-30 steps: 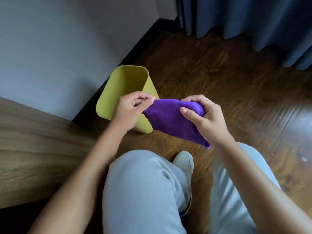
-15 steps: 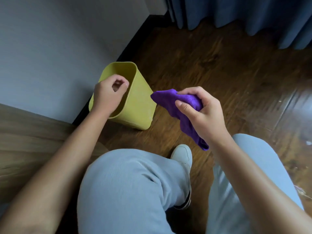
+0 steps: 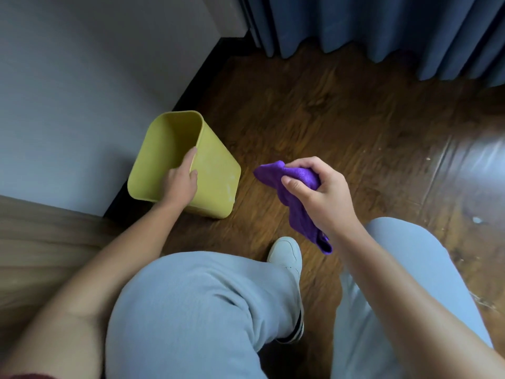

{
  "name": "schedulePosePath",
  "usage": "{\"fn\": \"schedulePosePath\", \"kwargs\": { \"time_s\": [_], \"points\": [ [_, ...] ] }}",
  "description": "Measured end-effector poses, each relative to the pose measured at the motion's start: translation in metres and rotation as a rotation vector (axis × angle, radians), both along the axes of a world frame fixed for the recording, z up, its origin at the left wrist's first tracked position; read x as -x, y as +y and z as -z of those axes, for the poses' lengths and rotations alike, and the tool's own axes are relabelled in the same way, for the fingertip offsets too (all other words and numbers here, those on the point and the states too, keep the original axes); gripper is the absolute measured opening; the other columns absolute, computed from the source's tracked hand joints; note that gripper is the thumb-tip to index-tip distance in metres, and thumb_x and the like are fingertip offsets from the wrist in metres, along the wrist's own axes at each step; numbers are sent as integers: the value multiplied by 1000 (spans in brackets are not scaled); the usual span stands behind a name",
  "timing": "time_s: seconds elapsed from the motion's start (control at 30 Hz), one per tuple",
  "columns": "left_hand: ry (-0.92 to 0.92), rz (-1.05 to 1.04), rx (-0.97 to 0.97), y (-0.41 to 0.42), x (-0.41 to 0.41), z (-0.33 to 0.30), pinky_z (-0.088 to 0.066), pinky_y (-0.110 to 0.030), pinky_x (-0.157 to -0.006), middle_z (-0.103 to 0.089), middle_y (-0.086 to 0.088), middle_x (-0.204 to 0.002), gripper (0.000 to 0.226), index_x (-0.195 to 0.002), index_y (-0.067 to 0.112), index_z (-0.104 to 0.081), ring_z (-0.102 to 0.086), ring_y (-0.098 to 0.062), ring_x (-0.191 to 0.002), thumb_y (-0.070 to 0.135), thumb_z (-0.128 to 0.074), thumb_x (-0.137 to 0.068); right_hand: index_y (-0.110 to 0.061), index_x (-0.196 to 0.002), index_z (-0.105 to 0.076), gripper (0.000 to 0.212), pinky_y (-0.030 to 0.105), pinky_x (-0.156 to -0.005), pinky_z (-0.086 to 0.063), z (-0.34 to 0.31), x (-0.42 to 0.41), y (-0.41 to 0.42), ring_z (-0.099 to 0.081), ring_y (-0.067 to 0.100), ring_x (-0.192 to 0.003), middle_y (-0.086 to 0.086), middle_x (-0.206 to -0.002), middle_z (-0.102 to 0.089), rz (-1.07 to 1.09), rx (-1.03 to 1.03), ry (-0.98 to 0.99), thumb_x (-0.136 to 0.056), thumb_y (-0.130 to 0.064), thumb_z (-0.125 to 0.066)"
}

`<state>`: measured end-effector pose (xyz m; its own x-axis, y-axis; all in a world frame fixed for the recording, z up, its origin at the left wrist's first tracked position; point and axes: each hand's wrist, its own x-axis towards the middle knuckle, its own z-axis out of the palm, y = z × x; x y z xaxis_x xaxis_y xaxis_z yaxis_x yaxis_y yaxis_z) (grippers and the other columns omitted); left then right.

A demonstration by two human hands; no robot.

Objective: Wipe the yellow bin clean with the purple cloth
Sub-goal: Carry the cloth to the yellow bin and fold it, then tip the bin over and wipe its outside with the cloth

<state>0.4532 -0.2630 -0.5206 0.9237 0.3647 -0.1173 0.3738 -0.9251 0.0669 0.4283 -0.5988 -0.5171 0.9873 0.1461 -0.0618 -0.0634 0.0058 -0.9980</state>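
Observation:
The yellow bin (image 3: 216, 170) stands on the wooden floor beside the wall, its opening tilted toward the left. My left hand (image 3: 180, 184) grips its right wall at the rim, fingers inside and thumb on the outer face. Pale smudges show on that outer face. To the right of the bin, apart from it, my right hand (image 3: 319, 192) holds the bunched purple cloth (image 3: 299, 217) above the floor. One end of the cloth sticks out toward the bin and the other hangs down below my wrist.
A grey wall (image 3: 82, 91) with a dark skirting runs along the left. A light wooden panel (image 3: 41, 242) sits at the lower left. Blue curtains (image 3: 382, 28) hang at the back. My knees and a white shoe (image 3: 285, 253) fill the foreground.
My left hand let go of the cloth, moved left to the bin and took hold of its rim. The right hand kept the cloth and bunched it up.

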Motion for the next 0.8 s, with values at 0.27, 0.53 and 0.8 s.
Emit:
{"fn": "schedulePosePath", "kwargs": {
  "time_s": [0.27, 0.53, 0.8],
  "points": [
    [-54, -58, 99, 4, 8, 2, -42, -37, -66, -56, -12, -87, 61, -161, 44, -19, -56, -30, -73, 26, -46, -109, -28, -116, -70, 23, 35, -75, -64, 7, 1, -4, -68, 13, -102, -11, -110, -71, 17, 22, 34, -94, -24, -77],
    [-210, -2, 295, -10, -4, -35, -48, -32, -91, -59, -11, -143, 56, -155, 47, -35, -62, -28, -118, 25, -53, -107, -29, -111, -72, 21, 28, -70, -62, 6, -8, -14, -69, 14, -99, -12, -107, -71, 96, -32, 80, -92, -23, -79],
    [-113, 174, 481, -71, -43, -42, -53, -52, -103, -62, -5, -142, 58, -148, 63, -27, -61, -25, -127, 34, -53, -105, -25, -103, -74, 16, 42, -67, -66, 5, -11, -31, -75, 18, -84, -5, -98, -74, 180, -90, 142, -90, -16, -80]
  ]
}}
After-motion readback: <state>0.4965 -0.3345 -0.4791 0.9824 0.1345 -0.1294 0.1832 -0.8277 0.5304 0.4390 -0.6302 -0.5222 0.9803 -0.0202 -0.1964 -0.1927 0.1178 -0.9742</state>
